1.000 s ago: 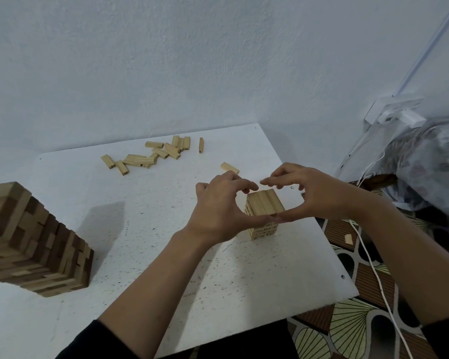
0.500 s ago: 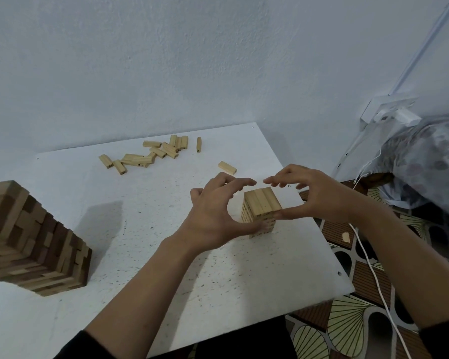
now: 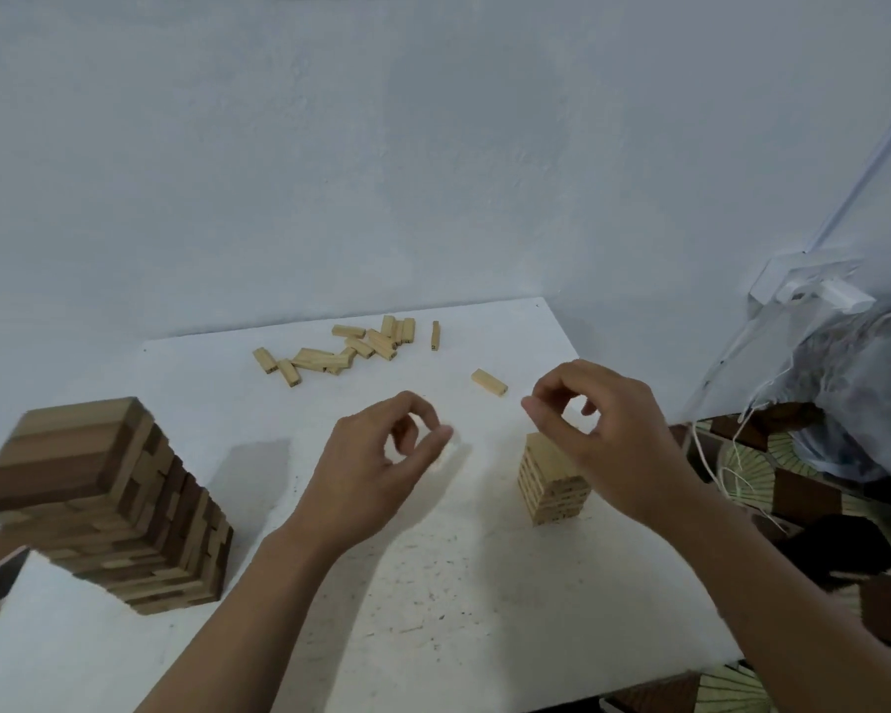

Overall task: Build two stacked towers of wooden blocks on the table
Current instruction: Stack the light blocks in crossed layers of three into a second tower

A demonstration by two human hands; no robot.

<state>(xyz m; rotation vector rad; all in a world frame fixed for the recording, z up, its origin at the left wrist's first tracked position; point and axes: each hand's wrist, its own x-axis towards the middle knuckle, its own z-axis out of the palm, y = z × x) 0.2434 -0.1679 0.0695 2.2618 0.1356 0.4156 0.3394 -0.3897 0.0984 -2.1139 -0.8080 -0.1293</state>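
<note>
Both bare forearms reach forward from the lower edge of the view, the left forearm point(image 3: 258, 620) angling up to the right and the right forearm point(image 3: 793, 599) angling up to the left. The left hand point(image 3: 376, 470) is raised with its back to the camera, its fingers curled and the forefinger bent over towards the outstretched thumb point(image 3: 435, 442), with nothing between them. The right hand point(image 3: 608, 440) hovers a little higher and well apart from the left, its fingers likewise curled inward and its bent forefinger point(image 3: 541, 411) pointing left. It grips nothing.
</note>
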